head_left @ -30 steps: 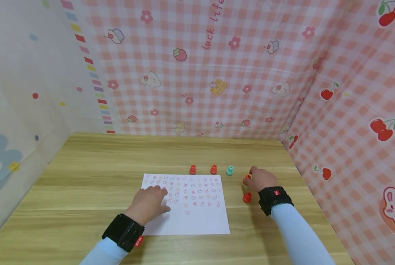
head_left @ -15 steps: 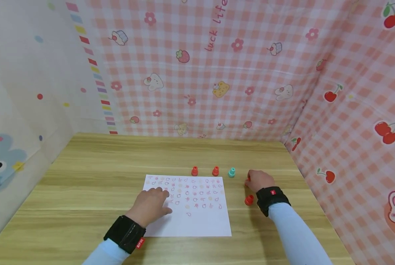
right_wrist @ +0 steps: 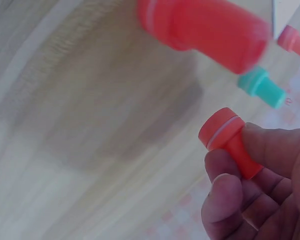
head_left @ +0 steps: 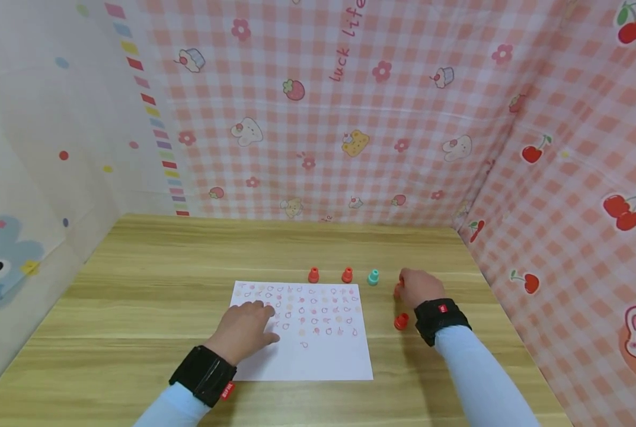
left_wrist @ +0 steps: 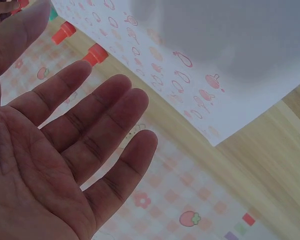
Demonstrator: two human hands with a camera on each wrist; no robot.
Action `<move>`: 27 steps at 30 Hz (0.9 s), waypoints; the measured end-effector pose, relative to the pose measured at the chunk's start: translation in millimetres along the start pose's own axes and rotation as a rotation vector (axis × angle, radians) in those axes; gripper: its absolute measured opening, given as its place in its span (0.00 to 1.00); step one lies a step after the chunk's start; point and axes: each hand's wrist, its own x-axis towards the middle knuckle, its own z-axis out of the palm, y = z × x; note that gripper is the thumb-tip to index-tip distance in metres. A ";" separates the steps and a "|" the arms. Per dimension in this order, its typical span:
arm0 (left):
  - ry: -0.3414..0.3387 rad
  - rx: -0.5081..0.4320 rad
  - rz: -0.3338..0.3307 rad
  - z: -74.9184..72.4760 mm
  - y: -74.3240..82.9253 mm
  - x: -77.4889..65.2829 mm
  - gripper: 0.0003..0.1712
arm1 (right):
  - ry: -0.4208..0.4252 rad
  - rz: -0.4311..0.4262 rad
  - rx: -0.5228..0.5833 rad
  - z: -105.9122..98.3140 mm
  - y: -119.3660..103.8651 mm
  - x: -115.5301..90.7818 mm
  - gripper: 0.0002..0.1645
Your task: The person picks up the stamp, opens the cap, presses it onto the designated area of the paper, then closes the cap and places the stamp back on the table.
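Note:
My right hand [head_left: 423,289] pinches a small red toy stamp [right_wrist: 227,137] between thumb and fingers, on the right of the table. In the right wrist view the stamp's wide capped end points away from the palm. Another red stamp [head_left: 401,321] stands just nearer to me than that hand, large and blurred in the right wrist view. My left hand [head_left: 243,332] hovers over the left part of a white paper sheet [head_left: 328,363], fingers spread and holding nothing. Rows of small red and orange prints cover the sheet's far part.
Beyond the paper's far edge stand two red stamps, one toward the middle [head_left: 313,274] and one at the corner [head_left: 347,274], with a teal stamp [head_left: 373,277] to their right. The wooden table [head_left: 152,284] meets patterned cloth walls [head_left: 318,118] at the back and sides.
My right hand has closed its fingers on the red stamp and come up slightly. The left hand stays over the paper. The head view has shifted a little.

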 end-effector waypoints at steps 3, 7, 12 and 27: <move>0.012 -0.007 0.008 0.4 0.8 0.5 0.28 | 0.015 -0.013 -0.008 -8.5 -6.8 -2.7 0.13; 0.030 -0.014 0.028 0.4 2.3 1.5 0.27 | 0.033 -0.030 -0.003 -18.6 -18.8 -6.5 0.13; 0.035 -0.016 0.042 -0.3 3.9 2.6 0.27 | 0.069 -0.062 0.031 -27.3 -37.9 -12.3 0.11; 0.067 -0.037 0.072 1.1 8.6 5.0 0.25 | 0.152 -0.161 0.103 -14.3 -91.2 -36.7 0.10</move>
